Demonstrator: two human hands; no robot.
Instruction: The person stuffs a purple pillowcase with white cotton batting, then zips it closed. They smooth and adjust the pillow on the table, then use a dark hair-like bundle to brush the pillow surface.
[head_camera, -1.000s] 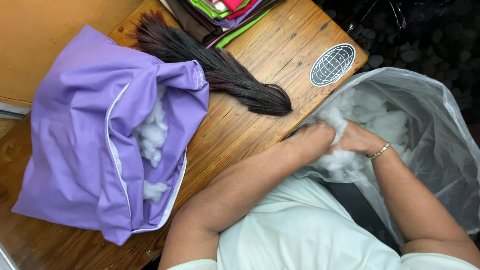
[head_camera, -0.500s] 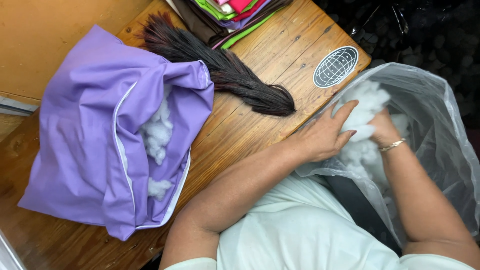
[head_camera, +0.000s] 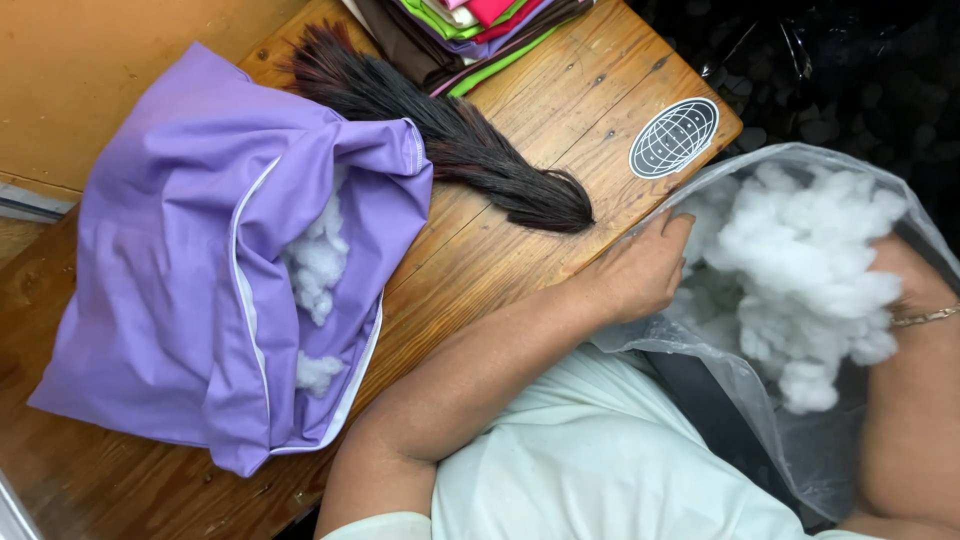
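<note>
Wooden table (head_camera: 560, 110) carries your purple cushion cover (head_camera: 170, 290) at its left edge; your right hand (head_camera: 905, 285), grip hidden, lifts white stuffing (head_camera: 800, 270) from the plastic bag (head_camera: 770, 420) while your left hand (head_camera: 640, 275) rests flat on its rim, fingers loose

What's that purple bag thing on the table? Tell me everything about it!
The purple fabric cover looks like a soft, wrinkled pillowcase. It lies flat on the wooden table, at its left side. A long opening edged in white runs down its middle and gapes, showing white fluffy stuffing inside. Its upper corner lies over a dark bundle of hair-like fibres. No hand touches it.
</note>
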